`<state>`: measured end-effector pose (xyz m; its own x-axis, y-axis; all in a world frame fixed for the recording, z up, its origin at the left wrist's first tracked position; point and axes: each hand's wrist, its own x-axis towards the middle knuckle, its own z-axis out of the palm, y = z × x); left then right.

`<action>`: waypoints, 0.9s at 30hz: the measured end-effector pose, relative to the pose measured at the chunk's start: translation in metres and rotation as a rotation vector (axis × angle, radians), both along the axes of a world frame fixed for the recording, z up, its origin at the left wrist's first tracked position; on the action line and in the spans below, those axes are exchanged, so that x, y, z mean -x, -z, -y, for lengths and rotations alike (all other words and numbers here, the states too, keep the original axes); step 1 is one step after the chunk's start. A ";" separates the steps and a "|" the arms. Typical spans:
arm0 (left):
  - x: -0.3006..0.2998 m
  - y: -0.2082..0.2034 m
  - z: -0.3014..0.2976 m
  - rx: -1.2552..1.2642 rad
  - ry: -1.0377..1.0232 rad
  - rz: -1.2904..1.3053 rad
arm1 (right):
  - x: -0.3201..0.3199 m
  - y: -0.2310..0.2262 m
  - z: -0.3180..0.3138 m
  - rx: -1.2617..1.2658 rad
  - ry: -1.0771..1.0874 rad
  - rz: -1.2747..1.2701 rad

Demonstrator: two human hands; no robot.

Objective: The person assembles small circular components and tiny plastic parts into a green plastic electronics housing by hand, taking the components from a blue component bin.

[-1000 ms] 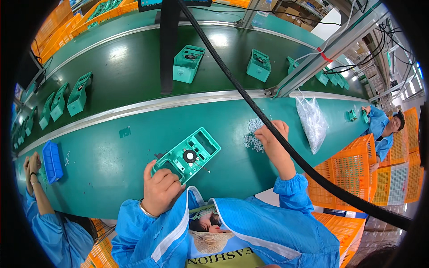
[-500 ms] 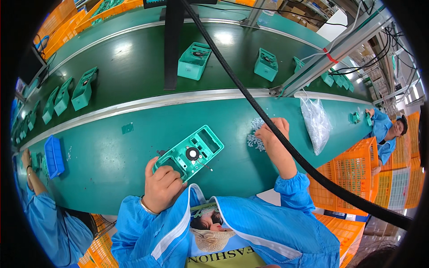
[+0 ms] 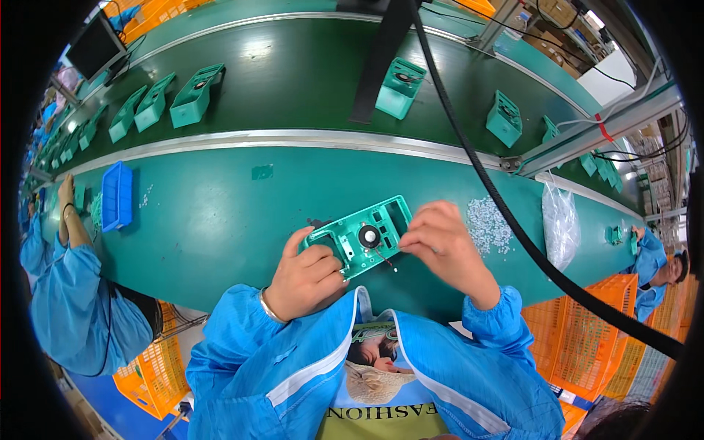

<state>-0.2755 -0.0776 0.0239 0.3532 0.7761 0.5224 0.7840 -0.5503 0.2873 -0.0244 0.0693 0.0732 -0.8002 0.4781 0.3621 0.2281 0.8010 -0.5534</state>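
My left hand (image 3: 309, 276) is closed round the left end of a green plastic housing (image 3: 357, 262), tilted with its far end up to the right. Inside the housing sits a round black part with a white centre (image 3: 369, 235), perhaps a small speaker, and a thin wire with a small white plug hangs from it over the near edge. My right hand (image 3: 446, 246) is at the housing's right end, thumb and fingers pinched together; whatever is between them is too small to make out. Right of that hand lies a pile of small clear-whitish pieces (image 3: 490, 227).
Beyond the metal rail, a dark green belt (image 3: 293, 88) carries several green housings (image 3: 401, 92). A clear plastic bag (image 3: 561, 229) and a black cable (image 3: 484, 176) are on the right. Co-workers sit at both sides, with a blue bin (image 3: 116, 196) at left and orange crates (image 3: 579, 330) at right.
My right hand has left the pile of small pieces and come left to the housing's right end, fingers still pinched. My left hand keeps its hold. The whole view has shifted.
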 end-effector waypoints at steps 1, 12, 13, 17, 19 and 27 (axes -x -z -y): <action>0.001 0.001 0.000 0.002 -0.010 -0.002 | 0.009 0.001 0.001 0.023 -0.048 -0.007; 0.018 0.003 -0.005 -0.027 -0.112 0.045 | 0.009 0.002 0.004 0.072 0.003 0.012; 0.028 -0.001 -0.011 -0.022 -0.170 0.021 | 0.004 0.006 0.006 0.084 0.014 -0.003; 0.071 -0.018 -0.061 -0.160 -0.345 -0.005 | 0.004 0.022 0.016 0.187 -0.018 -0.046; 0.090 -0.021 -0.097 -0.271 -0.443 -0.059 | 0.014 0.029 0.022 0.211 -0.055 -0.058; 0.089 0.015 -0.244 -0.241 -0.654 -0.144 | 0.027 0.064 0.031 0.286 -0.139 -0.074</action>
